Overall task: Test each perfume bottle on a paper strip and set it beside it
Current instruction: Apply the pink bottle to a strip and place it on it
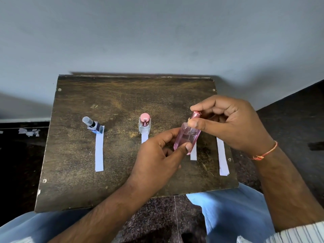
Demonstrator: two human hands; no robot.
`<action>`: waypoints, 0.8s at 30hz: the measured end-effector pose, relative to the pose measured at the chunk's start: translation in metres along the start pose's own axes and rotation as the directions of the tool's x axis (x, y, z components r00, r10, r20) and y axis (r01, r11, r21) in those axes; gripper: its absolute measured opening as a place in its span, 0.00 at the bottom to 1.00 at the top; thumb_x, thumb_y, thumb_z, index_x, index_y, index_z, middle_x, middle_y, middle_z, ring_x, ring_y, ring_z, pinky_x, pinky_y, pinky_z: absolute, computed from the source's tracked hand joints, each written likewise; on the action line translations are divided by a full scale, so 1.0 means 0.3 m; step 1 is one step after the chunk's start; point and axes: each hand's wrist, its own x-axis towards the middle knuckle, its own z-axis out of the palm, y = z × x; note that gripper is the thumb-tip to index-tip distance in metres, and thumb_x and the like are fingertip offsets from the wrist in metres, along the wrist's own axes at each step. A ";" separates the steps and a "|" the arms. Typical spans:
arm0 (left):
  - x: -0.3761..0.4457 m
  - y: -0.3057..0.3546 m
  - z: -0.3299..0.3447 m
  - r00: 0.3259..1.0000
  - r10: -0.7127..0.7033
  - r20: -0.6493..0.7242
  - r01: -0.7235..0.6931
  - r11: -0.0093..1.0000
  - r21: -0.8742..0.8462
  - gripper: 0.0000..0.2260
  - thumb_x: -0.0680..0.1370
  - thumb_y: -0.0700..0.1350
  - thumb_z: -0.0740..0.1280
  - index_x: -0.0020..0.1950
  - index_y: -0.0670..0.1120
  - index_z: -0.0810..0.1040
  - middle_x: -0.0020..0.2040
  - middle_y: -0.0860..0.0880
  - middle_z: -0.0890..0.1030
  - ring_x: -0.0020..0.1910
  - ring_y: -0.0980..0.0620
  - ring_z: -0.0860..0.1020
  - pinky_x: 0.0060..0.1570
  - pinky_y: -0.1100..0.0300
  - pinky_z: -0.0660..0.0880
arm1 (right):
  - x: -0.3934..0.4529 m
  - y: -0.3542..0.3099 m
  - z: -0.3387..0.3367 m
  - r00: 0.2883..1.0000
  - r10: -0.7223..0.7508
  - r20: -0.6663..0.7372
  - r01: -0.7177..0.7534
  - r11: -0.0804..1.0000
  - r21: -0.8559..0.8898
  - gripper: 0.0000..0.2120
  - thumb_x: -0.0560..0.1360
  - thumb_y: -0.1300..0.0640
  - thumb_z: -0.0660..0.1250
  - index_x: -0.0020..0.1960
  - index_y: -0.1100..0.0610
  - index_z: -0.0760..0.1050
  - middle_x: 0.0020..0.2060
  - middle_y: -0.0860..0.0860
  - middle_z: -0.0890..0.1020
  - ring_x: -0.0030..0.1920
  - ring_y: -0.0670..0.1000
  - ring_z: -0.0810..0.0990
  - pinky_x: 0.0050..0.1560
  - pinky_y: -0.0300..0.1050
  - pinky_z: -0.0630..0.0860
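Your left hand (pixel 162 151) grips the lower body of the translucent pink rectangular glass perfume bottle (pixel 187 138), thumb across its front, holding it tilted in the air above the dark, worn wooden counter (pixel 122 95). Your right hand (pixel 228 120) pinches the bottle's shiny pink cap (pixel 196 114) between thumb and forefinger. Keep the lower grip firm and pull the cap straight along the neck, not sideways, since smooth glass may slip. Whether the cap is already loose cannot be told. The third white paper strip (pixel 193 155) lies just under the bottle, partly hidden, so aim the nozzle down at it and spray lightly. Then stand the bottle at the strip's far end, as the clear-capped blue bottle (pixel 93 126) and the pink-capped clear bottle (pixel 144 126) stand at theirs. The fourth white strip (pixel 222 156) waits on the right.
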 end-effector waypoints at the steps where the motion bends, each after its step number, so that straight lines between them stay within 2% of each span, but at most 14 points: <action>1: 0.001 -0.001 0.004 1.000 0.005 -0.005 -0.005 1.000 -0.005 0.16 0.82 0.45 0.75 0.69 0.55 0.84 0.49 0.51 0.90 0.30 0.51 0.77 0.32 0.55 0.82 | -0.001 0.000 0.000 1.000 -0.005 0.000 0.005 1.000 -0.002 0.17 0.70 0.44 0.79 0.56 0.50 0.87 0.45 0.44 0.91 0.48 0.47 0.89 0.49 0.39 0.83; 3: 0.000 -0.001 0.012 1.000 0.024 -0.013 -0.024 1.000 0.000 0.16 0.82 0.44 0.75 0.70 0.54 0.84 0.49 0.50 0.90 0.30 0.50 0.77 0.32 0.61 0.81 | -0.004 0.001 0.001 0.999 -0.029 -0.015 0.028 0.999 -0.034 0.16 0.71 0.45 0.79 0.56 0.50 0.87 0.45 0.44 0.91 0.49 0.48 0.89 0.51 0.45 0.85; 6: -0.003 0.008 0.024 0.998 0.062 -0.025 -0.061 0.998 0.025 0.17 0.82 0.43 0.74 0.71 0.53 0.83 0.52 0.50 0.89 0.31 0.53 0.80 0.33 0.64 0.80 | -0.007 -0.004 -0.011 0.997 -0.065 -0.039 0.063 0.997 -0.053 0.17 0.72 0.45 0.79 0.56 0.51 0.87 0.45 0.44 0.90 0.48 0.48 0.89 0.51 0.48 0.85; 11: -0.008 0.042 0.044 0.991 0.134 -0.028 -0.133 0.991 0.011 0.18 0.81 0.42 0.75 0.70 0.55 0.84 0.52 0.50 0.88 0.29 0.61 0.80 0.32 0.66 0.80 | -0.027 -0.002 -0.039 0.994 -0.007 0.110 -0.012 0.984 0.178 0.26 0.68 0.54 0.82 0.63 0.55 0.79 0.50 0.53 0.91 0.51 0.55 0.91 0.51 0.51 0.88; 14: -0.008 0.060 0.051 0.992 0.124 -0.014 -0.124 0.992 -0.005 0.17 0.81 0.43 0.76 0.69 0.56 0.83 0.51 0.52 0.89 0.29 0.56 0.83 0.30 0.69 0.79 | -0.028 0.002 -0.054 0.991 -0.020 0.132 -0.003 0.984 0.177 0.28 0.67 0.57 0.82 0.64 0.54 0.78 0.50 0.52 0.91 0.50 0.56 0.91 0.52 0.55 0.88; 16: -0.006 0.071 0.048 0.995 0.093 0.020 -0.095 0.992 0.087 0.20 0.82 0.47 0.74 0.73 0.57 0.79 0.57 0.56 0.88 0.33 0.53 0.87 0.32 0.66 0.80 | -0.025 0.010 -0.063 0.994 -0.034 0.107 0.017 0.987 0.158 0.27 0.67 0.57 0.82 0.64 0.55 0.79 0.50 0.52 0.91 0.50 0.54 0.91 0.54 0.53 0.88; 17: -0.006 0.073 0.044 0.995 0.094 0.037 -0.100 0.971 0.218 0.23 0.83 0.50 0.73 0.78 0.57 0.75 0.63 0.59 0.85 0.35 0.55 0.87 0.35 0.64 0.82 | -0.023 0.018 -0.067 0.996 -0.041 0.081 0.030 0.991 0.132 0.26 0.67 0.57 0.83 0.64 0.54 0.80 0.50 0.51 0.91 0.51 0.54 0.91 0.56 0.52 0.87; 19: -0.011 0.067 0.034 0.986 0.145 0.081 -0.165 0.820 0.548 0.27 0.85 0.56 0.68 0.83 0.56 0.66 0.73 0.63 0.75 0.42 0.61 0.85 0.47 0.60 0.83 | -0.021 0.034 -0.078 0.999 -0.042 0.000 0.042 0.996 0.081 0.25 0.68 0.57 0.83 0.63 0.53 0.81 0.50 0.51 0.91 0.52 0.52 0.90 0.59 0.52 0.86; 21: -0.020 0.069 0.029 0.965 0.192 0.177 -0.259 0.638 0.725 0.25 0.86 0.57 0.63 0.83 0.57 0.62 0.80 0.63 0.66 0.53 0.59 0.84 0.54 0.53 0.85 | -0.020 0.049 -0.094 0.995 -0.041 -0.086 0.044 0.998 0.038 0.25 0.68 0.57 0.84 0.63 0.53 0.82 0.52 0.50 0.90 0.53 0.49 0.90 0.60 0.51 0.86; 22: -0.023 0.072 0.027 0.955 0.191 0.226 -0.295 0.580 0.759 0.23 0.87 0.57 0.61 0.82 0.59 0.62 0.82 0.64 0.62 0.56 0.55 0.85 0.52 0.50 0.86 | -0.019 0.056 -0.100 0.993 -0.037 -0.114 0.039 0.999 0.017 0.26 0.68 0.57 0.84 0.64 0.52 0.82 0.53 0.49 0.89 0.54 0.49 0.90 0.60 0.51 0.86; 24: -0.025 0.074 0.023 0.947 0.154 0.281 -0.320 0.502 0.803 0.20 0.88 0.56 0.59 0.80 0.61 0.63 0.83 0.66 0.55 0.54 0.53 0.85 0.45 0.51 0.86 | -0.019 0.069 -0.105 0.991 -0.026 -0.131 0.024 1.000 -0.014 0.26 0.68 0.56 0.84 0.64 0.51 0.82 0.55 0.49 0.89 0.54 0.48 0.89 0.60 0.53 0.86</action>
